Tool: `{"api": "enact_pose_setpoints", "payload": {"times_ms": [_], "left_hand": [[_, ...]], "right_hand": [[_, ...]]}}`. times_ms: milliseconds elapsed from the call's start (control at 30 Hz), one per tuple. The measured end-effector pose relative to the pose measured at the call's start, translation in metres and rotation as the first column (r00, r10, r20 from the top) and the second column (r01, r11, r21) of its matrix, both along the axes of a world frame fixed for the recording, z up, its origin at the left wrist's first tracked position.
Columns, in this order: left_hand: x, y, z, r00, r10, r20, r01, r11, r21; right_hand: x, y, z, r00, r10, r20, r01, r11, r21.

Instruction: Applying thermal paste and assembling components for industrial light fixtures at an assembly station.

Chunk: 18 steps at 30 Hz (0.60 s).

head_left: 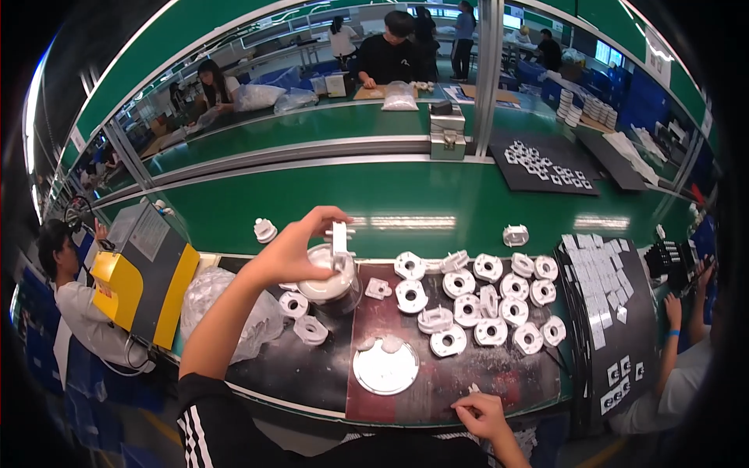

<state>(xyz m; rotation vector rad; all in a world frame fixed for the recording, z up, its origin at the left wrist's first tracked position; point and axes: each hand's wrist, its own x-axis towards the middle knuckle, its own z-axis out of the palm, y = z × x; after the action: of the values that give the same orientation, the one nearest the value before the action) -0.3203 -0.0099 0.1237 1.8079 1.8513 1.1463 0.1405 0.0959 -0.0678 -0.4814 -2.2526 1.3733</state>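
A white part (339, 238) is pinched by the left hand (300, 248) above a clear cup (331, 285) of white parts, mid-bench. A small piece (473, 388) is pinched by the right hand (484, 413) at the near edge.

Green conveyor belt (437, 207) across the middle of the frame; white plastic parts (468, 300) lie on a dark reddish-brown mat (437, 382). At left, a yellow-and-black machine (144, 285). Lower left, a black sleeve with white stripes (204, 425).
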Motion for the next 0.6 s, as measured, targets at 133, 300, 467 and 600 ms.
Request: {"api": "enact_pose_setpoints", "payload": {"times_ms": [133, 300, 467, 600], "left_hand": [[0.078, -0.023, -0.024, 0.828, -0.12, 0.547, 0.151, 0.989, -0.011], [0.167, -0.027, -0.061, 0.151, 0.13, 0.98, 0.325, 0.93, -0.174], [0.231, -0.007, -0.115, -0.188, 0.155, 0.97, 0.421, 0.905, -0.064], [0.28, 0.0, -0.135, -0.252, 0.207, 0.945, 0.366, 0.925, -0.105]], "right_hand": [[-0.002, 0.004, -0.004, 0.999, 0.03, -0.026, -0.031, 0.999, -0.038], [0.0, 0.004, -0.018, 0.994, -0.052, -0.098, 0.027, 0.97, -0.243], [0.005, 0.006, 0.021, 0.977, -0.02, -0.212, -0.044, 0.955, -0.292], [0.012, 0.008, 0.054, 0.988, -0.049, -0.145, 0.043, 0.998, -0.04]]}}
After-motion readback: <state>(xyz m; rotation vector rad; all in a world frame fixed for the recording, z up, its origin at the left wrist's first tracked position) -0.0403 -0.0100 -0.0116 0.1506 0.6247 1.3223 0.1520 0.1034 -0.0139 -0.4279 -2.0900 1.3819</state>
